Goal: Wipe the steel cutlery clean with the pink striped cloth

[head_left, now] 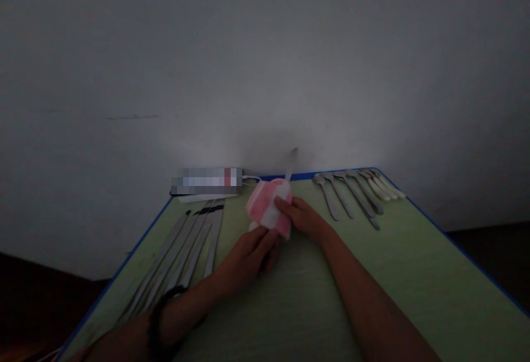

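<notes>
Above the middle of the table, a pink and white cloth point(265, 202) is folded around a metal table knife point(292, 162), whose rounded blade sticks up past the cloth toward the wall. My right hand point(304, 217) is closed on the cloth, thumb on its front, pressing it round the knife. Lower down, my left hand point(254, 249) is closed at the cloth's bottom edge. The knife's handle is hidden there by the fingers and cloth, so the left hand's exact hold on it does not show.
Several metal knives point(192, 240) lie side by side on the left. Several spoons point(350, 191) and white-handled cutlery point(379, 188) lie at the back right. A blurred-out device with a white cable point(252, 177) stands at the back left. The green table point(306, 307) meets the wall.
</notes>
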Demonstrator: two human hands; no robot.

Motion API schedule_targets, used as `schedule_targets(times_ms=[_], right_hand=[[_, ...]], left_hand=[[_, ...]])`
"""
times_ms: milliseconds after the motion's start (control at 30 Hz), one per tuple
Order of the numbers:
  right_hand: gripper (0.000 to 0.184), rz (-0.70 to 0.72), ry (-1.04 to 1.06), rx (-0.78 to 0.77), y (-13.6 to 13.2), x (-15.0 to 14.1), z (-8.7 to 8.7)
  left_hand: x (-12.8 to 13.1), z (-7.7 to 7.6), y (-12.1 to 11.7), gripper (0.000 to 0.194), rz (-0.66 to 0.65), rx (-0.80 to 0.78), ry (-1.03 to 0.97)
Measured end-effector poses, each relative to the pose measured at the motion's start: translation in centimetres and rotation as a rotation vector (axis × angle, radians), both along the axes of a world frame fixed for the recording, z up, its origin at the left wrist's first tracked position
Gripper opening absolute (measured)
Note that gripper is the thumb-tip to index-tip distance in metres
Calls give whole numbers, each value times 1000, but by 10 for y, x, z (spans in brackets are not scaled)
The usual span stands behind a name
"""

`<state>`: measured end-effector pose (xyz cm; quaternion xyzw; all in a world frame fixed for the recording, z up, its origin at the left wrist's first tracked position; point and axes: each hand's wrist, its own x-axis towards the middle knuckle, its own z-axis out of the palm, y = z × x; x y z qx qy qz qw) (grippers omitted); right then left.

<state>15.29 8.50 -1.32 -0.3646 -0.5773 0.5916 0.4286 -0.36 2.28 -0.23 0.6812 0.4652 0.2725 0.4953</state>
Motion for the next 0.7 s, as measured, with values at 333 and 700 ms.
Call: schedule_targets(times_ms=[333,700], right_hand=[[48,-118,91,-45,2,4,1],[44,-62,-61,40,5,-4,-6]], left_hand=[[-2,1,-1,31,-82,46,64],[1,-8,8,27,57,60,29]])
